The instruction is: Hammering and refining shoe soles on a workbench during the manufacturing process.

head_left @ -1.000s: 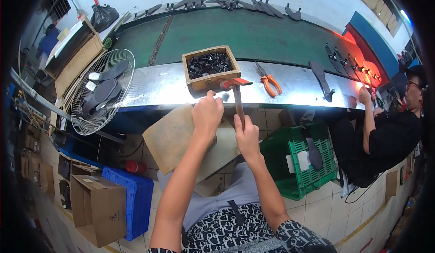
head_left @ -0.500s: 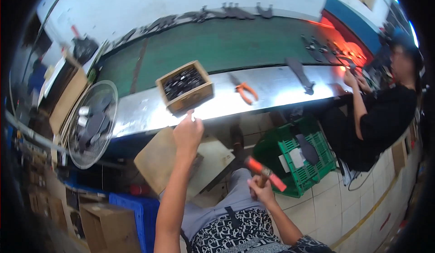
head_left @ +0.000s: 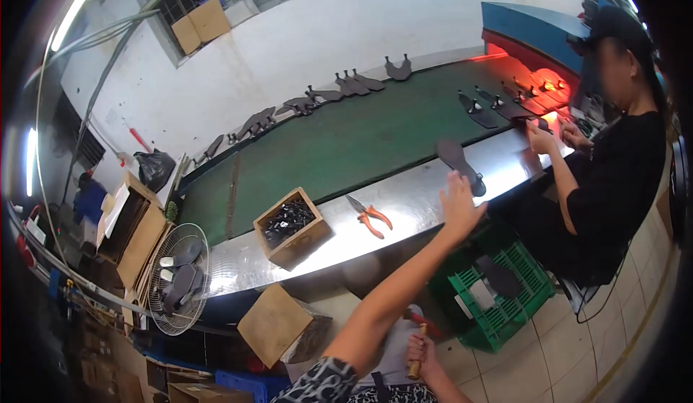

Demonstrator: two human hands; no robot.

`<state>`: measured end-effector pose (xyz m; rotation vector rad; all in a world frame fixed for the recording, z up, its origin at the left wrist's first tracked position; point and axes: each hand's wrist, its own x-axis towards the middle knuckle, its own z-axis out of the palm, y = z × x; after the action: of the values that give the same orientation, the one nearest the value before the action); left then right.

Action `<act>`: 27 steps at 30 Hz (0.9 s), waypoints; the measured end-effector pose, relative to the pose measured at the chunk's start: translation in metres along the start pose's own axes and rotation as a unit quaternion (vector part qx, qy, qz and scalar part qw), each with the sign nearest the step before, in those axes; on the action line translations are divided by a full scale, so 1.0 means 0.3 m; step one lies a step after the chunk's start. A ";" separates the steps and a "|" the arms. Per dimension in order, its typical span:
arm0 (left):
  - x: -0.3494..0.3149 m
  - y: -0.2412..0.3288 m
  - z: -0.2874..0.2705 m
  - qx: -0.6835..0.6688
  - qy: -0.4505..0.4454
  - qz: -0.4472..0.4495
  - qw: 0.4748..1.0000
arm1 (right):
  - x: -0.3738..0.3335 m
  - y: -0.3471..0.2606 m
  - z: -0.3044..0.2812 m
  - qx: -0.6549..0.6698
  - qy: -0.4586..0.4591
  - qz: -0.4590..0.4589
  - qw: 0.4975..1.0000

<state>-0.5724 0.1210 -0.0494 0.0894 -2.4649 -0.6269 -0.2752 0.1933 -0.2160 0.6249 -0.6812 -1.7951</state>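
Note:
My left hand (head_left: 460, 206) is stretched over the front metal strip of the bench, its fingers apart, at a dark shoe sole (head_left: 453, 156). Whether the fingertips touch the sole is hard to tell. Low in front of my body, my right hand (head_left: 424, 356) is wrapped round the wooden handle of a hammer (head_left: 418, 349); its red head is partly hidden behind my left arm. Orange-handled pliers (head_left: 372, 217) lie left of my left hand. Farther left on the metal strip stands a wooden box (head_left: 297, 243) of small black parts.
A green belt (head_left: 346, 139) runs behind the strip, with soles along its far edge. At right a co-worker (head_left: 613, 165) handles a sole beside a red-glowing heater (head_left: 538, 71). A green crate (head_left: 534, 273), wooden block (head_left: 274, 323) and wire fan guard (head_left: 204, 287) stand around.
My left hand has moved from near the wooden box to the right, to the sole, and its fingers have spread. The hammer in my right hand has turned and sits lower. The view has shifted.

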 end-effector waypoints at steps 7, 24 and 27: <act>0.053 -0.037 0.161 -0.067 -0.023 0.026 0.997 | -0.011 -0.006 -0.010 -0.338 0.099 -0.134 0.926; -0.415 -0.249 -1.149 0.039 0.234 0.097 0.967 | 0.026 0.077 0.022 -0.524 0.154 -0.225 0.807; -0.600 -0.383 -1.231 -0.116 0.279 -0.094 0.949 | -0.045 0.199 0.045 -0.567 0.133 -0.298 0.756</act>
<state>-0.2258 -0.0984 0.0676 0.3615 -1.8371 -0.8374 -0.2418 0.1921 -0.1632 0.2098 0.9247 -2.1991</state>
